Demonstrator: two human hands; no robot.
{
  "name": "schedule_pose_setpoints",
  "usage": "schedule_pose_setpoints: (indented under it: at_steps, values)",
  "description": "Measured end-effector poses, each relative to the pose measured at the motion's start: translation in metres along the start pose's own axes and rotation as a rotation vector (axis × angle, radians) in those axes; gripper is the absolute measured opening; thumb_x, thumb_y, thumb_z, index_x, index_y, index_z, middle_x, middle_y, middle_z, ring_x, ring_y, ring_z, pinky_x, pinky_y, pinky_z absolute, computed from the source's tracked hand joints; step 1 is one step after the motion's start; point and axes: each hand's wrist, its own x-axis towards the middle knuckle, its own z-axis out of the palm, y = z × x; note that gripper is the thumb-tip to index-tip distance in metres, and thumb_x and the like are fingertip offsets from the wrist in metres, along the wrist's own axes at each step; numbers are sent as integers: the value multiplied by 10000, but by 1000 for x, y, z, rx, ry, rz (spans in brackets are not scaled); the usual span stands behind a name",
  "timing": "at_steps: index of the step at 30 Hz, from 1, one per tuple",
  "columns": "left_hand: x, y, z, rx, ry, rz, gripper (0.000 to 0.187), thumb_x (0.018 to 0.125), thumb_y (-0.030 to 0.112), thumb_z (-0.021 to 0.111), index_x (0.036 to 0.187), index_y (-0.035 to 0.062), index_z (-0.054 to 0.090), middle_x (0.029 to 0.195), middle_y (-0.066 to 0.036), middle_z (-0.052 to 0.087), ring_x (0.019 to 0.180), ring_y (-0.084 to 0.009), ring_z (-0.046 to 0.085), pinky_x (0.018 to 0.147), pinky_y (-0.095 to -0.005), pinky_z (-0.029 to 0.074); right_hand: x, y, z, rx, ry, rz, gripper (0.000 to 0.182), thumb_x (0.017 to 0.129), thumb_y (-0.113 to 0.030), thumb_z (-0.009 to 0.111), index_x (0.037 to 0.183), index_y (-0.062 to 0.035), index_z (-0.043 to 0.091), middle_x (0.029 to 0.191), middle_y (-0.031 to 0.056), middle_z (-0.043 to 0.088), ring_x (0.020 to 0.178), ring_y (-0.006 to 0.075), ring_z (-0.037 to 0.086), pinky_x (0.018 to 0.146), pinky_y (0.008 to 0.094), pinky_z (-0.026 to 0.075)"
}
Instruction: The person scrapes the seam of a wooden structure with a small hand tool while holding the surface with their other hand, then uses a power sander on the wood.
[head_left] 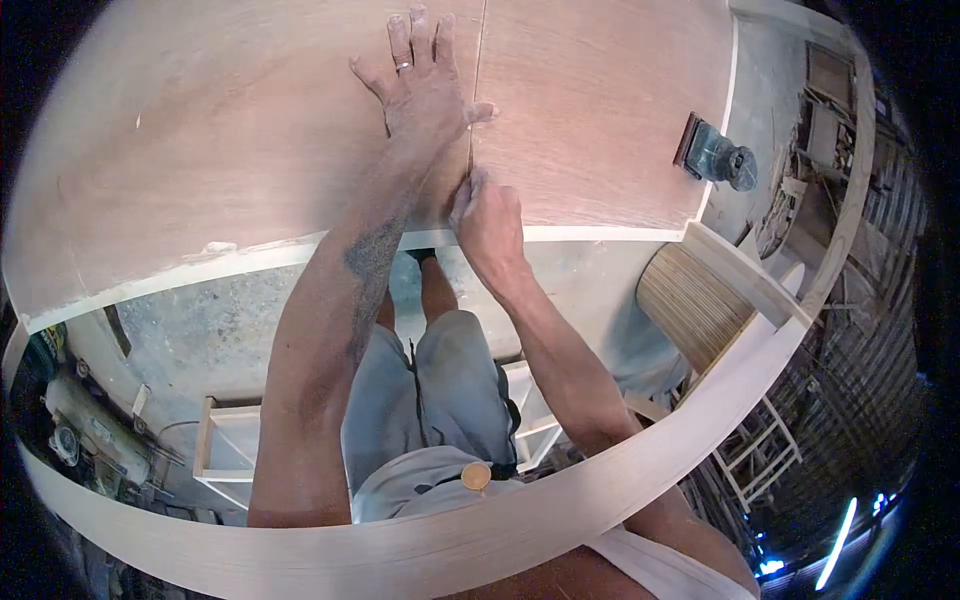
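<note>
A broad reddish-brown wooden panel with a pale edge strip lies in front of me. A thin dark seam runs across it, away from me. My left hand is flat on the panel just left of the seam, fingers spread and thumb reaching across the line. A ring shows on one finger. Close to the near edge, my right hand is closed with its fingertips pressed down at the seam. Whatever it may be pinching is hidden by the fingers. Dust coats both hands.
A dark power sander rests at the panel's right side. A curved pale wooden band passes between me and the panel. To the right stands a ribbed curved wooden piece. A tank-like machine sits on the floor at lower left.
</note>
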Motion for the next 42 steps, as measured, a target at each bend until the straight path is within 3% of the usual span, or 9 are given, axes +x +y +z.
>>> schedule_pose_setpoints:
  at_steps: [3, 6, 18, 24, 29, 33, 36, 39, 42]
  values:
    - [1, -5, 4, -38, 57, 43, 1215, 593, 700, 742, 1505, 122, 186, 1580, -185, 70, 1457, -409, -19, 957, -820, -10, 4, 3, 2, -56, 19, -41, 134, 852, -54, 527, 818, 49, 605, 754, 298, 606, 735, 482, 609, 660, 530, 483]
    - [6, 1, 2, 53, -99, -58, 1211, 600, 699, 739, 1507, 117, 185, 1579, -184, 66, 1456, -405, -36, 952, -822, -11, 7, 5, -10, 5, -52, -44, 105, 842, -41, 539, 823, 53, 582, 754, 297, 599, 734, 487, 603, 660, 543, 482]
    - [-5, -10, 20, -15, 115, 122, 1129, 676, 709, 679, 1535, 212, 143, 1565, -251, 20, 1430, -471, -96, 895, -845, -28, -6, 7, 9, -45, 37, -35, 171, 915, -85, 508, 806, 28, 575, 643, 298, 567, 643, 476, 597, 577, 529, 468]
    - [1, -12, 1, 153, -178, 86, 1068, 685, 645, 712, 1528, 346, 128, 1592, -169, 19, 1451, -431, -65, 939, -838, -4, 2, 4, 2, -58, 29, -21, 178, 893, -95, 516, 793, 36, 582, 658, 302, 571, 643, 478, 596, 587, 534, 467]
    - [2, -23, 32, 271, -12, 79, 1064, 690, 525, 765, 1522, 378, 120, 1601, -129, 18, 1457, -415, -50, 969, -823, 10, 6, -20, -20, -40, 31, -67, 202, 871, -124, 527, 780, 44, 592, 669, 295, 576, 657, 468, 601, 597, 510, 464]
    - [-6, -11, 2, -31, -14, 112, 1065, 690, 499, 771, 1523, 371, 121, 1600, -130, 28, 1458, -409, -66, 968, -824, 20, 4, -22, -45, -26, -3, 69, 219, 872, -137, 525, 767, 43, 593, 663, 277, 578, 634, 437, 608, 593, 475, 461]
    - [-1, -4, -9, 28, -146, 49, 1094, 676, 505, 778, 1531, 334, 116, 1602, -132, 29, 1456, -406, -84, 957, -831, 12, 5, -11, -43, 1, -54, 133, 231, 877, -145, 509, 781, 44, 598, 655, 262, 576, 617, 408, 611, 600, 457, 461]
    - [-8, 6, -20, 77, -42, 66, 996, 641, 489, 756, 1478, 171, 320, 1538, -217, 206, 1440, -420, 106, 1028, -770, 51, 4, 0, -29, 45, -68, 84, 192, 874, -119, 496, 830, 34, 603, 669, 283, 574, 657, 450, 604, 617, 496, 464]
    - [-9, 3, -16, 99, -26, 80, 972, 637, 440, 762, 1467, 171, 334, 1523, -223, 226, 1441, -433, 85, 1029, -768, 49, 4, 0, -21, 88, -52, 98, 229, 885, -144, 482, 838, 39, 611, 662, 262, 574, 646, 415, 611, 628, 465, 467]
